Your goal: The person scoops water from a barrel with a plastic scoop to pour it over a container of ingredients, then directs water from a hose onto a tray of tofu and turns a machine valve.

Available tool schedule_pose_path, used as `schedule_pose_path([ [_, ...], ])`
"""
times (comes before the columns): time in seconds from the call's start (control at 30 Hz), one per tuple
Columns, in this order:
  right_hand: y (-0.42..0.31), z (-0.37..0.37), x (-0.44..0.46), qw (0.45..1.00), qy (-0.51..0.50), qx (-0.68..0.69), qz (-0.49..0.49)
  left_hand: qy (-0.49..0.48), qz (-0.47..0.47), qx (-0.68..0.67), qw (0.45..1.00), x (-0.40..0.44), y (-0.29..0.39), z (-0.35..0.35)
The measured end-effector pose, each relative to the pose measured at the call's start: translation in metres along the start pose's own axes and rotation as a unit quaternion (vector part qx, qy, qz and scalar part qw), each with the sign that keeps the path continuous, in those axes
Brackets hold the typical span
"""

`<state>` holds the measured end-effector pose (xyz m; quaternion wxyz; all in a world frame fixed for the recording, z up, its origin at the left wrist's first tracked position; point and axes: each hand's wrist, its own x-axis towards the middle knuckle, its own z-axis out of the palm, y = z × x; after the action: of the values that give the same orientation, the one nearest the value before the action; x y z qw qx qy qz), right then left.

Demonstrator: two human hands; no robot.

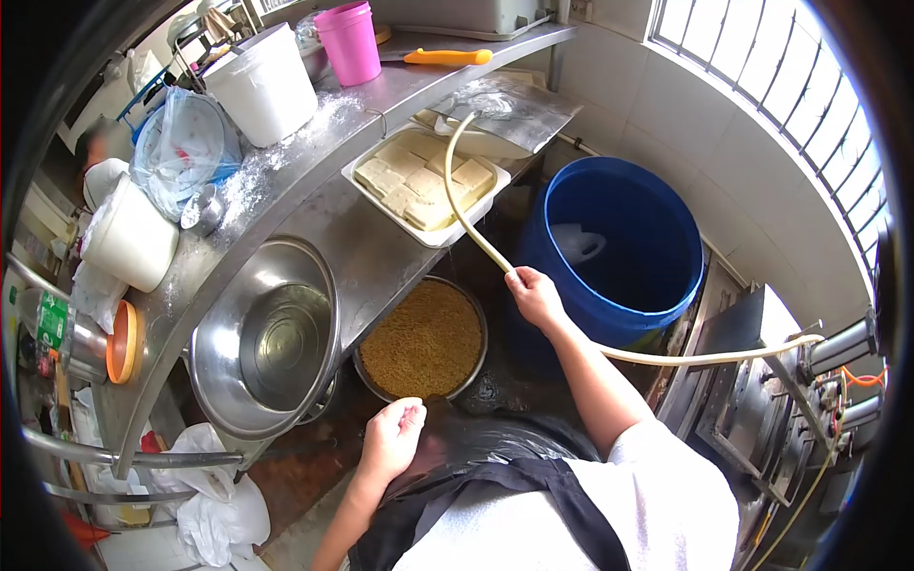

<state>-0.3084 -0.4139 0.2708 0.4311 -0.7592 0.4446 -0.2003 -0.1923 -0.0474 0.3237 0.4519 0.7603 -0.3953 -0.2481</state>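
My right hand (538, 299) is closed around a pale cream hose (459, 211). From my grip the hose curves up across a white tray (502, 190) of pale, tofu-like blocks (422, 181), its far end by a metal sheet (514, 107). Behind my hand it runs right towards the machinery. My left hand (390, 443) is held low in front of me, fingers curled in, with nothing visible in them. Just beyond it sits a round metal bowl (484, 340) full of small yellow-brown grains (424, 338). A large blue barrel (533, 238) stands beside my right hand.
A wide steel basin (214, 357) is at left. The upper shelf (367, 119) carries a pink bucket (348, 46), white tubs (262, 86), spilled powder and an orange-yellow-handled tool (447, 57). Metal machinery (752, 381) stands at right. Another person (100, 171) is far left.
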Motion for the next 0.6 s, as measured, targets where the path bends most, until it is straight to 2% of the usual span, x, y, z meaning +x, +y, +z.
schedule_pose_path([
  [0.23,-0.010,0.002,-0.014,0.999,0.009,-0.039,0.013,-0.046,0.014,0.013,0.999,0.002,-0.003,-0.012],
  [0.3,-0.014,0.001,-0.010,0.999,0.014,-0.032,0.015,-0.035,0.048,0.006,0.998,0.002,-0.007,-0.013],
  [0.6,-0.014,0.000,-0.003,0.999,0.010,-0.039,0.004,-0.001,0.012,-0.021,1.000,-0.012,-0.010,-0.010],
])
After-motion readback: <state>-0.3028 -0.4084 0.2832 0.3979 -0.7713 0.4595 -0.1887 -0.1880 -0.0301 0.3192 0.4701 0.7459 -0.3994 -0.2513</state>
